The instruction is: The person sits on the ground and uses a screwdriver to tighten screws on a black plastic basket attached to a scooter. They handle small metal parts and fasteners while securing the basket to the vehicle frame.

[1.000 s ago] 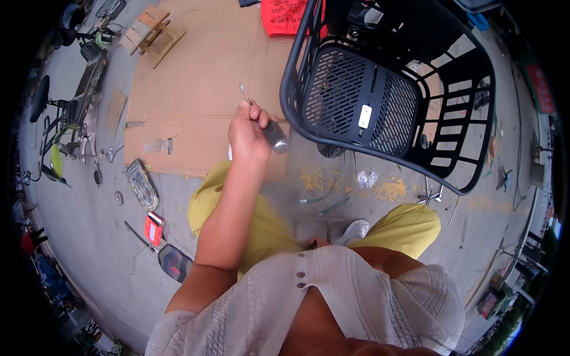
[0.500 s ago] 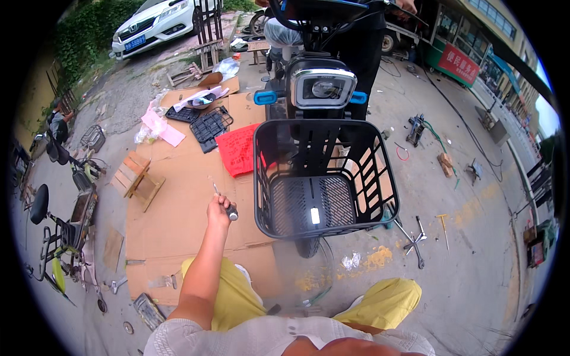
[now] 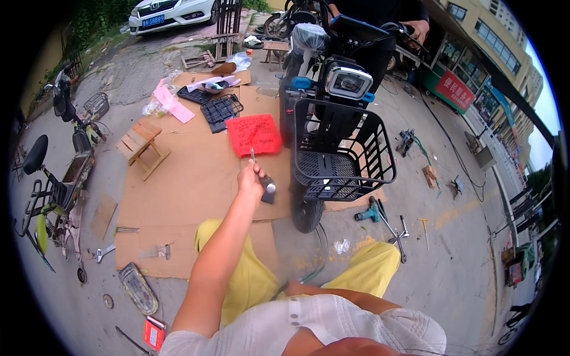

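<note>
My left hand (image 3: pixel 252 178) reaches forward over the cardboard, closed round what looks like a screwdriver (image 3: pixel 269 191). Its metal shaft points up past my fingers, and the dark handle end sticks out below. Just beyond the tip lies a red plastic bag (image 3: pixel 255 135). To the right of this hand stands an electric scooter with a black front basket (image 3: pixel 345 194) above its front wheel (image 3: pixel 307 217). My right hand (image 3: pixel 291 289) is low at my lap between my knees; its fingers are partly hidden and blurred. A dark thin thing shows beside it, too unclear to name.
Flattened cardboard (image 3: pixel 178 196) covers the ground at left, with a small wooden stool (image 3: pixel 142 142) and black plastic parts (image 3: pixel 219 113). A teal power drill (image 3: pixel 369 212) and a cross wrench (image 3: pixel 399 236) lie at right. Another person's hand (image 3: pixel 418 31) is by the scooter's handlebar.
My left hand has moved right and forward with the screwdriver, toward the red bag. My right forearm has come into view across my lap. The scooter's front now appears turned, farther right.
</note>
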`<state>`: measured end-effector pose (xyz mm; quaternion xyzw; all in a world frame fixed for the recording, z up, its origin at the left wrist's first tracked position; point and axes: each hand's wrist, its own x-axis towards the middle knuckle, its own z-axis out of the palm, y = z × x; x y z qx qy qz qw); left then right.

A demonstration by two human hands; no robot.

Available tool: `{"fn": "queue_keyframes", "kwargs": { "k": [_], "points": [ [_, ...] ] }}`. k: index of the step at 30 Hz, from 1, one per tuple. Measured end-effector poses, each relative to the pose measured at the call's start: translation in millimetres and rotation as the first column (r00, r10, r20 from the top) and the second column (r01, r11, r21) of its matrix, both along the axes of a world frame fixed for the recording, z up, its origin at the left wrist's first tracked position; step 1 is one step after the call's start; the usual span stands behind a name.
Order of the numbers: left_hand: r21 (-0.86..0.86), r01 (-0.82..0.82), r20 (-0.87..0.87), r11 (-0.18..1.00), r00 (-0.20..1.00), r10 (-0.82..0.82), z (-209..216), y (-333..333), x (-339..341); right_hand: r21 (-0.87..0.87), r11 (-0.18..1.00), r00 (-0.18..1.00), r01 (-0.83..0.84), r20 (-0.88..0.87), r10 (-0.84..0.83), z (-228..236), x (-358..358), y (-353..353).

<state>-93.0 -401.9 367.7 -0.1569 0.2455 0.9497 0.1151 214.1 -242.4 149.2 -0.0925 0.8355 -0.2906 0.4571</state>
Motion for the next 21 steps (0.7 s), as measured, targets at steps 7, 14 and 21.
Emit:
{"fn": "queue_keyframes", "kwargs": {
  "k": [7, 14, 21],
  "points": [
    [0.004, -0.007, 0.035, 1.000, 0.999, 0.007, 2.3, 1.8, 19.1, -0.032, 0.999, 0.997, 0.028, 0.072, -0.026, -49.9, -13.7, 1.4],
    [-0.181, -0.093, 0.157, 0.979, 0.980, 0.122, -36.0, 0.1, -65.4, -0.044, 0.957, 0.935, 0.287, 0.233, -0.269, -33.9, -76.0, 0.1],
    [-0.146, 0.055, -0.059, 0.988, 0.996, -0.064, -40.4, 29.9, -202.4, -0.107, 0.893, 0.884, 0.438, 0.235, -0.405, -19.7, -58.5, -32.5]
  ]
}}
